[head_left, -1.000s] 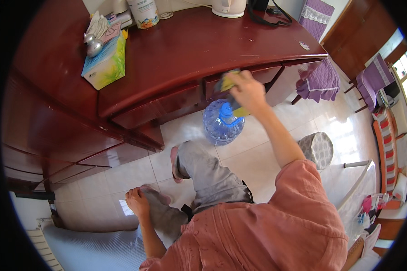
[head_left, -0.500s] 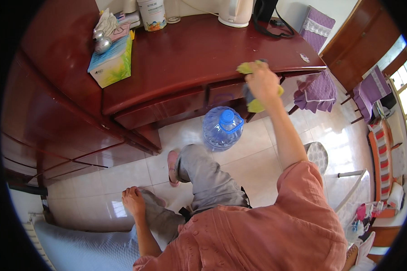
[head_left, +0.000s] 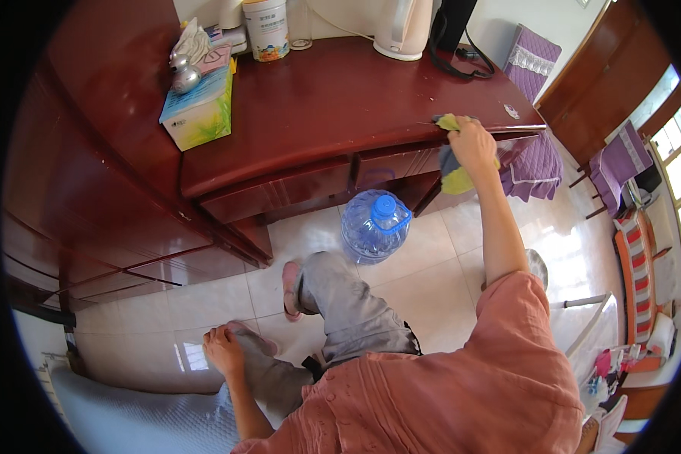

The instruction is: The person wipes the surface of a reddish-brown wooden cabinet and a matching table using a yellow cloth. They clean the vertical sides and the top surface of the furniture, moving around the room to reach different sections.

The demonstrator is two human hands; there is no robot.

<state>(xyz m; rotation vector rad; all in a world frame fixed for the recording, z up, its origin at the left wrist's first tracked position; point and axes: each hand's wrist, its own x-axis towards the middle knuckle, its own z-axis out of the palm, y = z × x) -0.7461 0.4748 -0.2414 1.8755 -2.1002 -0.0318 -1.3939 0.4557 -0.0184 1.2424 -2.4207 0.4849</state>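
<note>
My right hand (head_left: 474, 148) is closed round a yellow-green and grey cloth (head_left: 456, 180) at the front edge of the dark red desk (head_left: 318, 98). Part of the cloth lies over the desktop's rim; the rest hangs down in front of the drawers. My left hand (head_left: 223, 351) rests over my knee with its fingers loosely laid out, holding nothing. Below the desk front, a large clear-blue water bottle (head_left: 367, 231) with a blue cap and handle stands on the tiled floor, apart from both hands.
A tissue box (head_left: 200, 113) with a small silver object on top sits at the desk's left. Towards the back stand a white tub (head_left: 266, 30), a pale kettle (head_left: 401, 30) and a black cable (head_left: 458, 72). Purple-covered chairs (head_left: 533, 166) are at the right, a bluish bedspread (head_left: 136, 412) at lower left.
My right hand has moved right along the desk's front edge with the cloth. My left hand has stayed on the knee. The view has shifted slightly.
</note>
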